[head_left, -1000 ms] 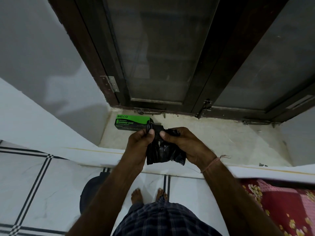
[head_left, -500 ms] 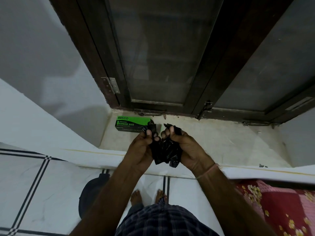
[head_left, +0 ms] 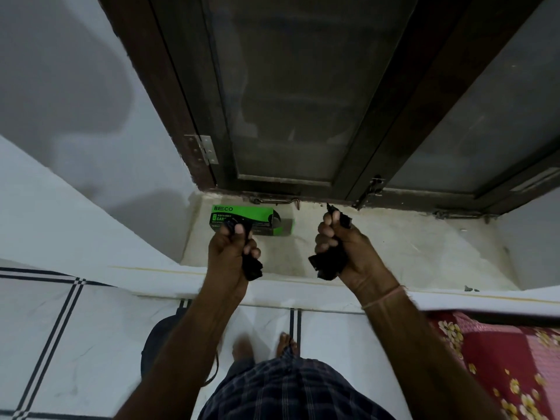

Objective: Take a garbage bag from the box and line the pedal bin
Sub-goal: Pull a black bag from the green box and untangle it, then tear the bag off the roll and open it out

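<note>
The green and black garbage bag box lies on the pale window sill, its right end open. My left hand is fisted around one bunched piece of black garbage bag just in front of the box. My right hand grips a separate bunch of black bag further right over the sill. The two bunches are apart, with bare sill showing between them. A dark round shape on the floor, which may be the pedal bin, is partly hidden behind my left forearm.
A dark wooden window frame with frosted panes rises behind the sill. White floor tiles with black lines lie below. A red floral cover sits at the lower right. My bare feet stand by the wall.
My hands were together on one black bunch in front of the box. They have pulled apart sideways, and each now holds its own piece of black bag.
</note>
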